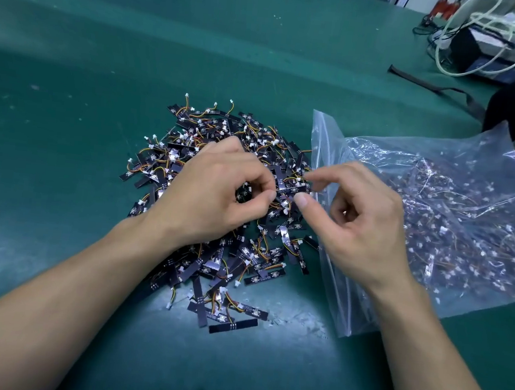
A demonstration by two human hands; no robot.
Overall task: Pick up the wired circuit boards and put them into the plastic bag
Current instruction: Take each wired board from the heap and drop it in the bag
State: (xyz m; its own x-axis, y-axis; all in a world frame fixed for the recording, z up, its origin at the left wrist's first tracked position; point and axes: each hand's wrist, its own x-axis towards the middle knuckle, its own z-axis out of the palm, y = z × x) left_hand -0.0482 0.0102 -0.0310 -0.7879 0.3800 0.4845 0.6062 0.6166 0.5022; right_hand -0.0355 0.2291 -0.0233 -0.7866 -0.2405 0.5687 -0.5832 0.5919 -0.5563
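The boards (211,263) lie in a tangled pile at the centre of the frame on the green desk (68,111), with many more already inside the clear bag (474,173) just to the right. The left hand (214,196) is over the pile, fingers curled round a few boards. The right hand (364,225) is at the bag's mouth, thumb and forefinger narrowly apart; whether it holds anything I cannot tell. White cables (488,38) lie at the upper right.
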